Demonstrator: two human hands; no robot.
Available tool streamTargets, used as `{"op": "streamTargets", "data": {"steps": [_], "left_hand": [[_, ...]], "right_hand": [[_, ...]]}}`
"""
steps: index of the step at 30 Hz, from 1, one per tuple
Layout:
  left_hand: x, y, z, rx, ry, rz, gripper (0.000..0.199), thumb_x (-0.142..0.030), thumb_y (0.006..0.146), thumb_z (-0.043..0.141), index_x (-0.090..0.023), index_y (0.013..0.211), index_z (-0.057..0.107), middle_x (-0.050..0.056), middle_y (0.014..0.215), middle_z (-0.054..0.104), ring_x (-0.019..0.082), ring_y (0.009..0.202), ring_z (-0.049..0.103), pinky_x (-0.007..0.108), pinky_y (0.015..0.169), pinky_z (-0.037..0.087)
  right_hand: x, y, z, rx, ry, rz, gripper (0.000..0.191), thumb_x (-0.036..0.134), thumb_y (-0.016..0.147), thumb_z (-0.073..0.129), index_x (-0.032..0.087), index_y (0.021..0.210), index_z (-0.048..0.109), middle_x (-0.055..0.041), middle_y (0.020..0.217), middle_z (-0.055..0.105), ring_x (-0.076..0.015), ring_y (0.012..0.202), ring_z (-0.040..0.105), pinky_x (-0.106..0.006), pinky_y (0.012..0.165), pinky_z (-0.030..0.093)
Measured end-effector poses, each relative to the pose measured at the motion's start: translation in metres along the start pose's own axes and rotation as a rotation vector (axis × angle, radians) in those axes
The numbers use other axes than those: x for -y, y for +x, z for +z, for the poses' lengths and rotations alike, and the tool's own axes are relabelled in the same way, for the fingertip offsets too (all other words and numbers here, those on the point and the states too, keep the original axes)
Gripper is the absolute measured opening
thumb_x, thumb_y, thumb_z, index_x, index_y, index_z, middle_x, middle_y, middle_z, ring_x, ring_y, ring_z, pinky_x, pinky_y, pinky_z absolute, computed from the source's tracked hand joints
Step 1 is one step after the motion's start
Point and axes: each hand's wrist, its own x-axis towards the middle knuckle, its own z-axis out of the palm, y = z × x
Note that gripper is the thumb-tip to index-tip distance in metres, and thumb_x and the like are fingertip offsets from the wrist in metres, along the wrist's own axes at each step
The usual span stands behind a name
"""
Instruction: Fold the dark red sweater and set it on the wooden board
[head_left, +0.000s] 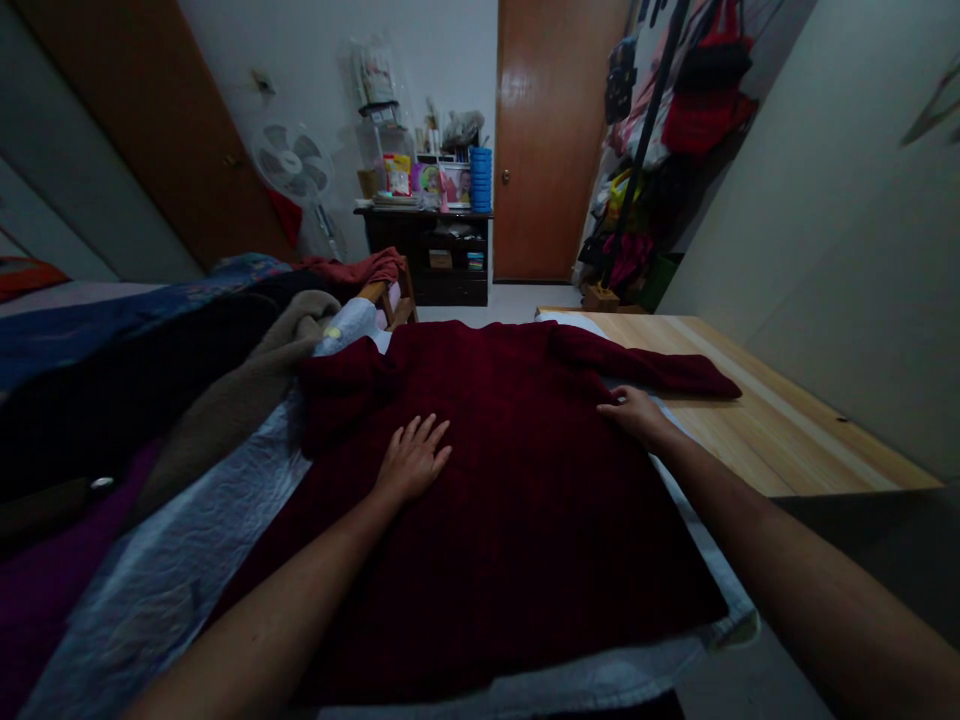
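Observation:
A dark red long-sleeved garment lies spread out in front of me on a pale cloth. My left hand rests flat on its left half, fingers spread. At the garment's right edge, just below the sleeve, my right hand pinches the fabric between thumb and fingers. That right sleeve stretches out over a wooden board. The left sleeve looks bunched or folded near the shoulder.
Piled clothes lie along the left side. A light wooden tabletop stands to the right. Further back are a dark cabinet with items on top, a white fan, a wooden door and hanging bags.

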Motion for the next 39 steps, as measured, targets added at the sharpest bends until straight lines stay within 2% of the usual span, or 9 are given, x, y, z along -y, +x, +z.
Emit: {"op": "streamTargets", "data": {"steps": [4,10,14,18,21,27,34,37,39], "left_hand": [[0.000,0.001,-0.002,0.028,-0.014,-0.015,0.054,-0.047,0.094,0.032,-0.028,0.144,0.037,0.004,0.153,0.033,0.027,0.141,0.024,0.048,0.113,0.019],[-0.034,0.000,-0.024,0.262,-0.190,-0.210,0.060,-0.056,0.094,0.021,-0.030,0.147,0.030,0.009,0.155,0.027,0.037,0.140,0.024,0.062,0.104,0.028],[-0.079,-0.021,-0.030,0.318,-0.252,-0.066,0.068,-0.070,0.087,0.025,-0.039,0.148,0.022,0.006,0.159,0.011,0.047,0.140,0.013,0.072,0.097,0.026],[-0.103,-0.043,-0.021,0.245,-0.144,0.026,0.075,-0.074,0.080,0.039,-0.039,0.146,0.030,0.005,0.160,0.008,0.050,0.140,-0.002,0.076,0.100,0.010],[-0.105,-0.047,-0.016,0.187,-0.103,0.023,0.074,-0.073,0.081,0.039,-0.039,0.145,0.031,0.005,0.159,0.012,0.048,0.140,0.000,0.075,0.101,0.011],[-0.104,-0.046,-0.016,0.155,-0.080,0.033,0.071,-0.072,0.082,0.039,-0.039,0.145,0.032,0.005,0.159,0.014,0.048,0.140,0.003,0.074,0.101,0.014],[-0.104,-0.048,-0.018,0.152,-0.081,0.030,0.071,-0.071,0.083,0.037,-0.037,0.145,0.032,0.006,0.159,0.015,0.047,0.140,0.004,0.073,0.102,0.014],[-0.103,-0.048,-0.018,0.156,-0.078,0.039,0.071,-0.072,0.083,0.037,-0.037,0.145,0.031,0.006,0.159,0.013,0.047,0.140,0.004,0.074,0.101,0.014],[-0.103,-0.048,-0.018,0.158,-0.073,0.038,0.072,-0.072,0.083,0.037,-0.037,0.145,0.032,0.006,0.159,0.014,0.047,0.140,0.005,0.073,0.101,0.014]], "right_hand": [[-0.005,-0.017,0.002,-0.211,-0.234,-0.043,0.030,0.036,0.078,0.064,0.016,0.099,0.060,-0.0099,0.094,0.068,-0.0217,0.084,0.062,-0.026,0.067,0.040],[-0.007,-0.063,0.002,-0.070,0.029,-0.109,0.045,0.046,0.094,0.032,0.016,0.082,0.064,-0.0078,0.083,0.068,-0.0195,0.078,0.061,-0.025,0.065,0.039],[-0.010,-0.090,-0.001,0.018,0.191,-0.069,0.054,0.049,0.094,0.028,0.014,0.075,0.064,-0.0040,0.070,0.066,-0.0187,0.068,0.060,-0.024,0.057,0.038],[0.004,-0.104,0.011,-0.045,-0.161,-0.093,0.040,0.037,0.094,0.037,0.014,0.080,0.066,-0.0085,0.080,0.070,-0.0187,0.075,0.063,-0.023,0.062,0.039],[0.020,-0.115,0.030,-0.147,-0.440,-0.177,0.028,0.034,0.094,0.039,0.018,0.099,0.062,-0.0116,0.094,0.070,-0.0210,0.083,0.065,-0.026,0.067,0.040],[0.035,-0.131,0.050,-0.052,-0.549,-0.294,0.032,0.017,0.096,0.024,0.020,0.112,0.052,-0.0110,0.104,0.068,-0.0222,0.088,0.066,-0.029,0.070,0.042],[0.009,-0.140,0.013,0.074,-0.342,-0.309,0.040,0.039,0.095,0.040,0.016,0.127,0.045,-0.0144,0.108,0.067,-0.0257,0.096,0.064,-0.030,0.075,0.043],[-0.016,-0.141,-0.008,0.210,-0.134,-0.305,0.031,0.033,0.094,0.041,0.017,0.117,0.051,-0.0108,0.105,0.068,-0.0209,0.093,0.064,-0.026,0.075,0.044],[-0.032,-0.140,-0.019,0.164,-0.110,-0.254,0.024,0.029,0.090,0.047,0.017,0.109,0.055,-0.0100,0.106,0.068,-0.0204,0.094,0.064,-0.026,0.078,0.043]]}}
